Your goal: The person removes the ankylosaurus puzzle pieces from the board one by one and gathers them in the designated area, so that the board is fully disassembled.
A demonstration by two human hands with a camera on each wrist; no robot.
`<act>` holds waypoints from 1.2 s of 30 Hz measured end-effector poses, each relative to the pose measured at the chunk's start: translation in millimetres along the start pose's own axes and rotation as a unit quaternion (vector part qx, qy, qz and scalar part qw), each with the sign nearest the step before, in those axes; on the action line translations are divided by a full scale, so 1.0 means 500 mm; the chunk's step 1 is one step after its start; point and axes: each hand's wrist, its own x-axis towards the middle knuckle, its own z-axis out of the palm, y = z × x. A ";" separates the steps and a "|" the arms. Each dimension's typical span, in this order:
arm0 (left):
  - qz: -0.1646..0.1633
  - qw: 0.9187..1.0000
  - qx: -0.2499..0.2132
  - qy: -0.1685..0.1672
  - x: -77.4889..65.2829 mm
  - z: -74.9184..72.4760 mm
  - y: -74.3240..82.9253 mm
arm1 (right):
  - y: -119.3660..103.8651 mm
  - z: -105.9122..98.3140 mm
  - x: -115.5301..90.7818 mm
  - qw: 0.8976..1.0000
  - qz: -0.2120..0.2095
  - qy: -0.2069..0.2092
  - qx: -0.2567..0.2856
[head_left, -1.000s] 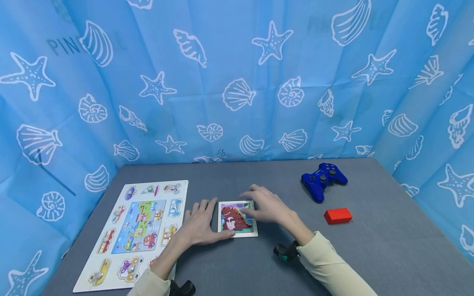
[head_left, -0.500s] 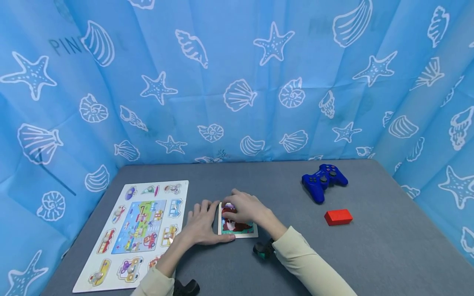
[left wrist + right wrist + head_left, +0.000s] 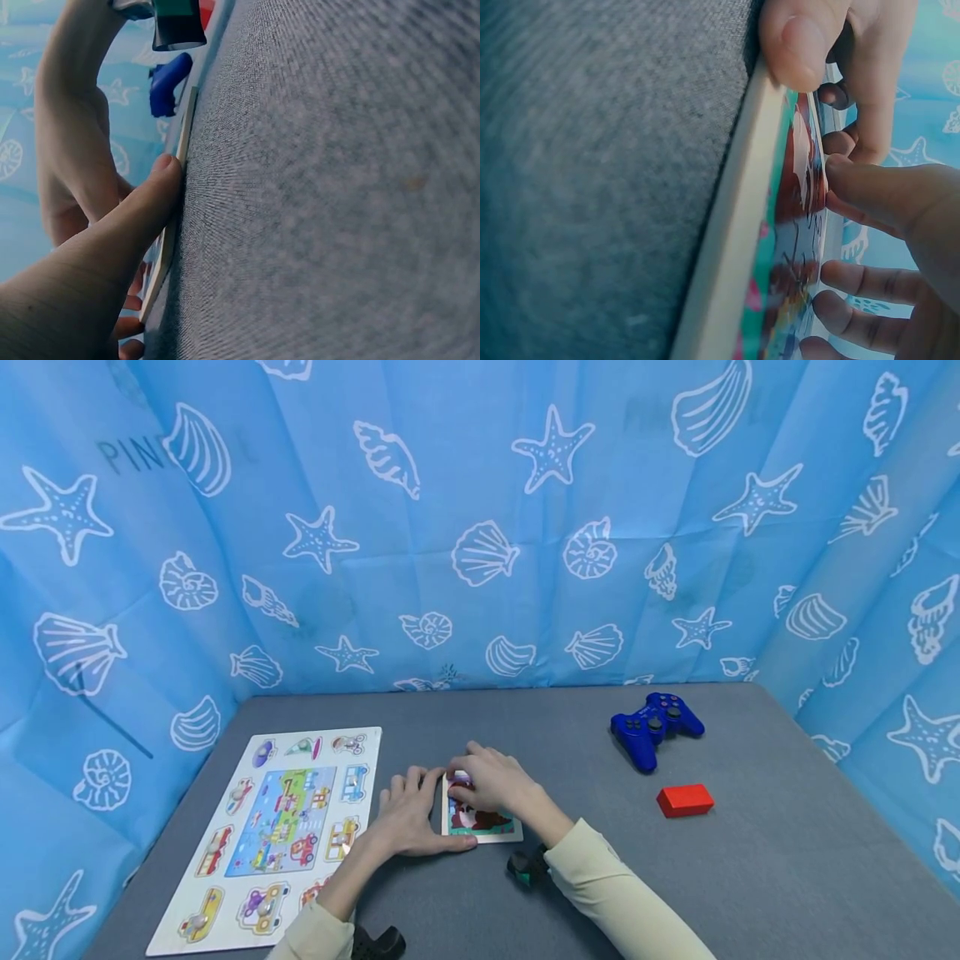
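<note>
A small framed dinosaur jigsaw puzzle [image 3: 483, 828] lies flat on the table, its upper left part hidden by my right hand. My left hand [image 3: 408, 820] holds the frame, thumb along the near edge and fingers at its left side. In the left wrist view that thumb [image 3: 154, 191] meets the frame's rim. My right hand [image 3: 491, 781] is over the upper left of the picture. Seen from the right wrist, its thumb [image 3: 862, 184] and fingertips touch the printed surface; whether a piece sits between them is hidden.
A large knobbed peg puzzle board [image 3: 247, 810] with vehicle pieces lies at the left. At the right are a blue game controller [image 3: 654, 727] and a red block [image 3: 686, 800]. A blue shell-print curtain [image 3: 420, 568] hangs behind the grey table [image 3: 795, 860].
My right hand has moved left across the small puzzle, from its right side to the upper left, and has barely shifted since half a second ago. The left hand stays at the frame.
</note>
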 end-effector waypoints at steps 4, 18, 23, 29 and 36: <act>0.004 1.000 -0.002 0.004 0.001 0.006 -0.007 | -0.001 0.001 0.000 1.000 -0.004 0.003 0.003; 0.001 1.000 -0.031 0.006 0.008 0.018 -0.016 | 0.010 0.007 0.004 0.996 0.000 -0.036 0.086; 0.006 0.999 -0.054 -0.004 0.008 0.012 -0.019 | 0.012 0.007 0.007 0.993 0.004 -0.049 0.103; 0.013 0.996 -0.091 -0.014 0.006 0.000 -0.018 | 0.014 0.005 0.006 0.993 -0.007 -0.044 0.108; 0.008 0.995 -0.098 -0.016 0.003 -0.006 -0.013 | 0.014 0.004 0.005 0.993 -0.017 -0.034 0.113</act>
